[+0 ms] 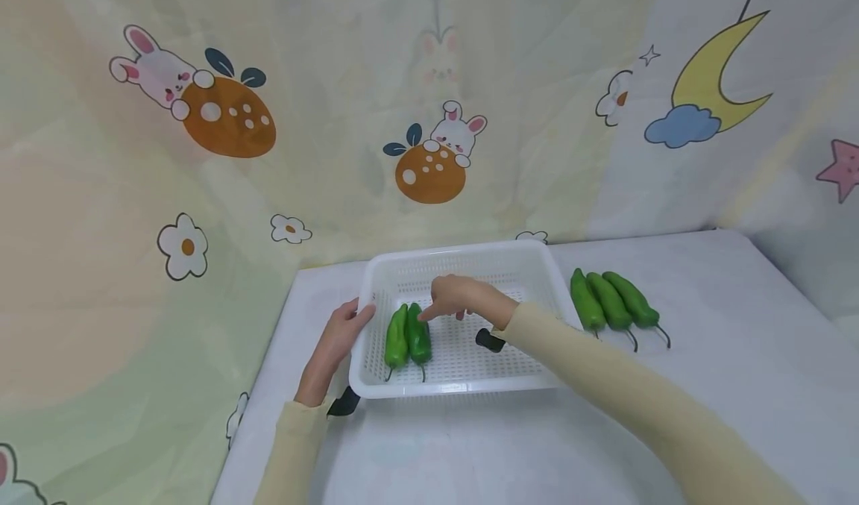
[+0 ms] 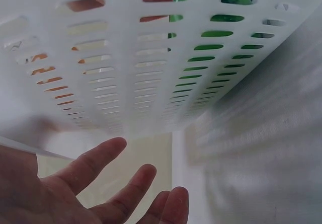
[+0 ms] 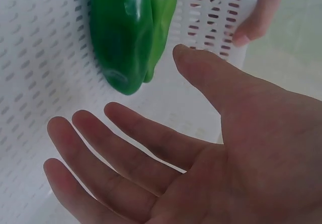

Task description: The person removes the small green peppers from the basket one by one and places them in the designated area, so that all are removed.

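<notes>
In the head view a white slotted plastic basket [image 1: 463,388] holds two green peppers, a lighter one [image 1: 397,337] and a darker one [image 1: 419,335], side by side near its left wall. My left hand [image 1: 341,337] grips the basket's left rim, thumb over the edge and fingers outside. The left wrist view shows those fingers [image 2: 118,146] spread beside the slotted wall [image 2: 131,43], with green visible through the slots. My right hand [image 1: 463,298] is inside the basket by the darker pepper's tip. In the right wrist view its fingers are spread, apart from the dark pepper [image 3: 123,38].
Three more green peppers [image 1: 614,301] lie in a row on the white table [image 1: 725,386], right of the basket, stems toward me. Behind the table hangs a cloth [image 1: 537,154] printed with rabbits, flowers and a moon. Black wrist pieces [image 1: 491,340] show at both sleeves.
</notes>
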Tool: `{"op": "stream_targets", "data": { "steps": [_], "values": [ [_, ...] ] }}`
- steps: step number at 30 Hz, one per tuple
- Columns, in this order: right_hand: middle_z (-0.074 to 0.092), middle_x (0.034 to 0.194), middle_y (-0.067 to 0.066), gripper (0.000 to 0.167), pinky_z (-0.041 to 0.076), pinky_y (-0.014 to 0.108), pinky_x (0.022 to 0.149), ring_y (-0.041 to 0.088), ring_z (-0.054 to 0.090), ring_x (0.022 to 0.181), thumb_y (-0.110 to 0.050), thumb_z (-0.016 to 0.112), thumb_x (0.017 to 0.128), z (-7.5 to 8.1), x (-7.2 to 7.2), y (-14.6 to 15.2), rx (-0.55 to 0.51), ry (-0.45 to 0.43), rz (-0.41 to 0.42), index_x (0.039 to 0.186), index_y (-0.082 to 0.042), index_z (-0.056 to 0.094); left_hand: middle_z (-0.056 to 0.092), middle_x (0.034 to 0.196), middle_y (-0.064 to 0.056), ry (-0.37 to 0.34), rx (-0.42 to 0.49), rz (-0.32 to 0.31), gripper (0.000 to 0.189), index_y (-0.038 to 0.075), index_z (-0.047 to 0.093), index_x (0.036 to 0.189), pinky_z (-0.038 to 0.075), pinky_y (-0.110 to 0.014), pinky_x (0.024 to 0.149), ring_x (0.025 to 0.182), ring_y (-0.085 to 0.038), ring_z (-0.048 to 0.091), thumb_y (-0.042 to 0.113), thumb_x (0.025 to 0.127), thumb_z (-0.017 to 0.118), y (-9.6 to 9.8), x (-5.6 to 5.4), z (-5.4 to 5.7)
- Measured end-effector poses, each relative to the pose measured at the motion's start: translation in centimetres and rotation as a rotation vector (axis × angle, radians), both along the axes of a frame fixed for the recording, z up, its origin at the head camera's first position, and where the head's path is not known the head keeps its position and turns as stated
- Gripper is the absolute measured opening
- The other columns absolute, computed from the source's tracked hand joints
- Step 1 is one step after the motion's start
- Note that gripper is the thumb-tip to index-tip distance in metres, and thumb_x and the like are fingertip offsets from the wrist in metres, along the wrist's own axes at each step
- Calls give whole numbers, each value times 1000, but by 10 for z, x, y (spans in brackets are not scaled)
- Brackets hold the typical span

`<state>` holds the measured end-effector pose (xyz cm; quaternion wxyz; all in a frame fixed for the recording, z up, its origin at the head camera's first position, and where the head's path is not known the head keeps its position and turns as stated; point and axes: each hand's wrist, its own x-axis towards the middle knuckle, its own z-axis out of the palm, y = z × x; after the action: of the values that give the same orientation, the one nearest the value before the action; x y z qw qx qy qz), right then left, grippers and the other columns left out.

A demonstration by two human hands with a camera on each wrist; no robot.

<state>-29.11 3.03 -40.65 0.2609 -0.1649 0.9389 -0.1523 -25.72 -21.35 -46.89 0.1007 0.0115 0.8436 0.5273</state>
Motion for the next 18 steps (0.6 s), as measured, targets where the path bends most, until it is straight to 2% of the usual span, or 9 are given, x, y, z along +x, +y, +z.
{"op": "stream_targets", "data": {
  "steps": [3, 7, 9, 12, 15, 18],
  "values": [
    [62, 85, 1, 44, 59, 33, 63, 33, 74, 88, -47, 70, 92, -3, 1, -10, -1, 30, -6, 102, -4, 66, 68, 124, -21, -2, 6, 1, 50, 17, 49, 148, 65, -38, 73, 94, -28, 75, 43, 105, 48, 0, 0, 0],
    [69, 107, 8, 48, 57, 31, 66, 26, 69, 90, -45, 72, 91, -6, 6, -23, -5, 65, -23, 115, -5, 63, 67, 126, -21, -9, 6, 3, 50, 17, 49, 148, 65, -39, 74, 96, -29, 75, 42, 105, 49, -2, 0, -1],
    [68, 105, 7, 44, 56, 33, 71, 21, 65, 88, -43, 74, 89, -6, 9, -29, -1, 89, -30, 112, -7, 64, 67, 127, -21, -13, 7, 5, 50, 16, 50, 147, 65, -39, 75, 98, -29, 74, 42, 105, 50, -1, -1, -1],
    [66, 91, 2, 33, 54, 36, 78, 18, 57, 82, -41, 76, 88, -8, 11, -35, 18, 139, -31, 98, -10, 66, 66, 128, -20, -19, 3, 3, 50, 16, 50, 147, 64, -38, 76, 100, -28, 73, 43, 104, 50, 0, -3, -1],
    [63, 83, -1, 30, 56, 38, 81, 16, 56, 77, -40, 76, 87, -11, 12, -39, 38, 162, -34, 90, -12, 66, 67, 127, -19, -25, -3, 11, 50, 17, 51, 146, 64, -38, 75, 99, -27, 74, 43, 104, 50, 1, -4, 1],
    [63, 80, -1, 31, 56, 37, 79, 16, 57, 75, -42, 76, 86, -15, 12, -42, 56, 161, -38, 88, -13, 66, 68, 124, -20, -22, -9, 12, 50, 16, 51, 147, 64, -37, 74, 96, -27, 74, 42, 104, 49, 1, -2, 2]
  ]
}}
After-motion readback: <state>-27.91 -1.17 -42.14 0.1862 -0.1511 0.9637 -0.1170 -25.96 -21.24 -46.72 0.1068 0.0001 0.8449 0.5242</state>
